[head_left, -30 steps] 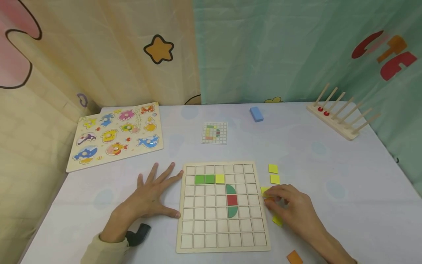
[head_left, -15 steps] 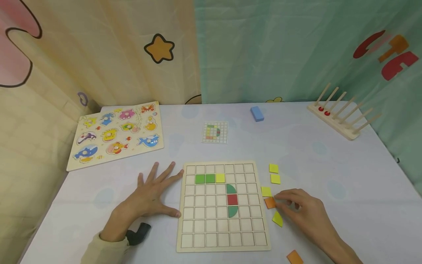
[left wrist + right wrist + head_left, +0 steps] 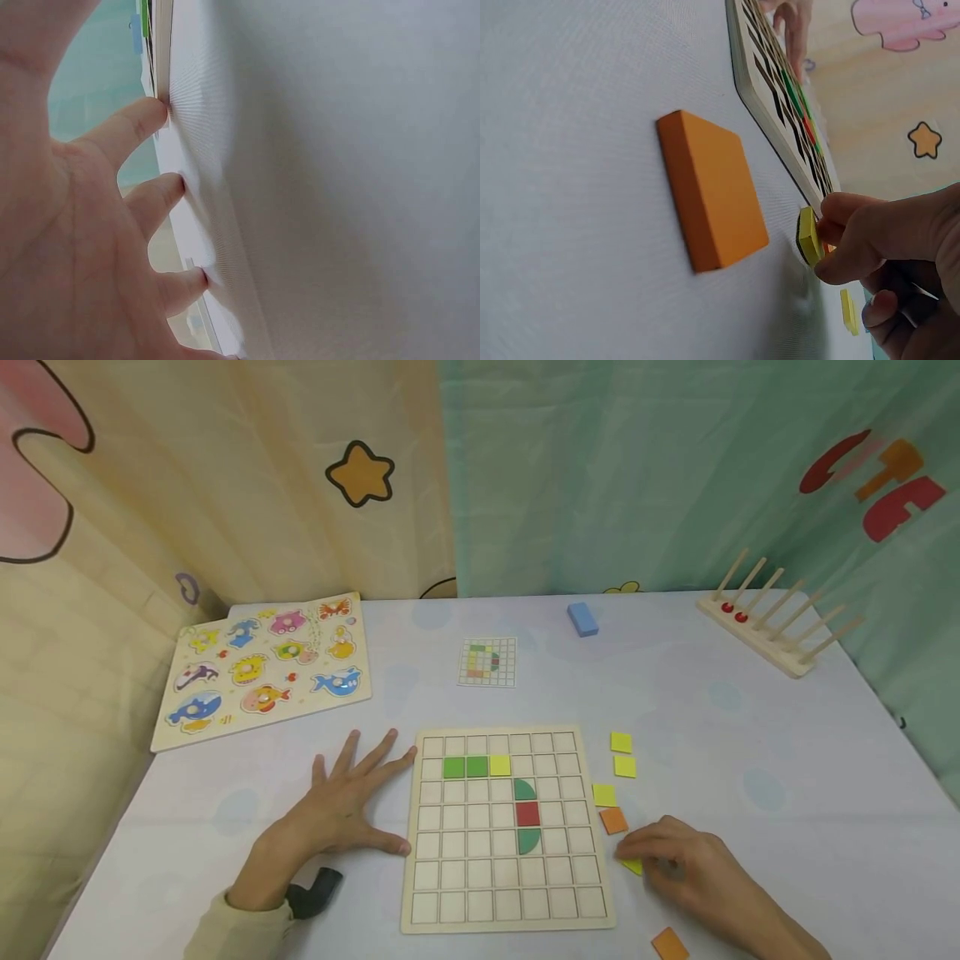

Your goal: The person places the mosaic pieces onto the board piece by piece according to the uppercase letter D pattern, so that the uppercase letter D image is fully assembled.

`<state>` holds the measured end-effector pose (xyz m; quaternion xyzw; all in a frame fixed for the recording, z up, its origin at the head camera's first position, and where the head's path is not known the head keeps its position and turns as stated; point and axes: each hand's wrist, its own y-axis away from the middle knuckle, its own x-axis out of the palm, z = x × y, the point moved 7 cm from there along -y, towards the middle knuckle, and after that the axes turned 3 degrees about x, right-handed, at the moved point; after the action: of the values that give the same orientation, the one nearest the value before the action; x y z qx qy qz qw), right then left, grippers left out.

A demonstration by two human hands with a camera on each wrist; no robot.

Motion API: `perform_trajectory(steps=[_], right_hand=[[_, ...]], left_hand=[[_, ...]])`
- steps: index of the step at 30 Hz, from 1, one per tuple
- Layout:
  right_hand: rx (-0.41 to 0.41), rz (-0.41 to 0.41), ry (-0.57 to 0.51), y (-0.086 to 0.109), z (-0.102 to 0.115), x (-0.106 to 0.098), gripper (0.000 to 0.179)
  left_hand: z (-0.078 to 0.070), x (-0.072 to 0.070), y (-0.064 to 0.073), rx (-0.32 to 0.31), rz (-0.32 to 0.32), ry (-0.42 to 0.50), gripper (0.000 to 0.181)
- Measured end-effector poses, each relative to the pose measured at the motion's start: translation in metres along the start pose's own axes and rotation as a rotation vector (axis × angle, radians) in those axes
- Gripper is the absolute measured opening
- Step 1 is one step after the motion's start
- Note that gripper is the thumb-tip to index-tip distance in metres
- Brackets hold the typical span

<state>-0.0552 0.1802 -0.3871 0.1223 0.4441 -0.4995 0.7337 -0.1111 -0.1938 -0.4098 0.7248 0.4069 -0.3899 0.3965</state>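
A pale wooden grid board (image 3: 452, 875) lies in front of me. Two green squares (image 3: 466, 767), a yellow square (image 3: 499, 766), a red square (image 3: 528, 814) and two teal quarter-circles (image 3: 529, 841) sit in its cells. My left hand (image 3: 341, 806) rests on the table with fingers spread, thumb and a fingertip touching the board's left edge. To the right of the board my right hand (image 3: 690, 864) pinches a yellow piece with a curved edge (image 3: 807, 238) between thumb and fingers, at the tabletop. The fingers cover part of it.
Yellow tiles (image 3: 621, 742) and an orange tile (image 3: 613, 821) lie along the board's right; another orange tile (image 3: 670, 943) is nearer. Behind are a pattern card (image 3: 487, 662), blue block (image 3: 582, 619), peg stand (image 3: 765, 639) and sea-animal puzzle (image 3: 225, 672).
My right hand has moved from the yellow and orange tiles, first right, then toward me onto the curved yellow piece. The orange tile came into sight. The left hand has stayed put.
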Motion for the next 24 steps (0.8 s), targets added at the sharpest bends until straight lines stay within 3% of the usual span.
perform_trajectory(steps=[8,24], right_hand=[[0.04,0.026,0.047,0.0041,-0.0045,-0.0012,0.049],[0.002,0.041,0.028,0.0039,-0.0056,-0.0017,0.039]], left_hand=[[0.001,0.0004,-0.0002,-0.003,-0.005,-0.002,0.119],[0.0019,0.0021,-0.0004,-0.004,-0.007,-0.009,0.119]])
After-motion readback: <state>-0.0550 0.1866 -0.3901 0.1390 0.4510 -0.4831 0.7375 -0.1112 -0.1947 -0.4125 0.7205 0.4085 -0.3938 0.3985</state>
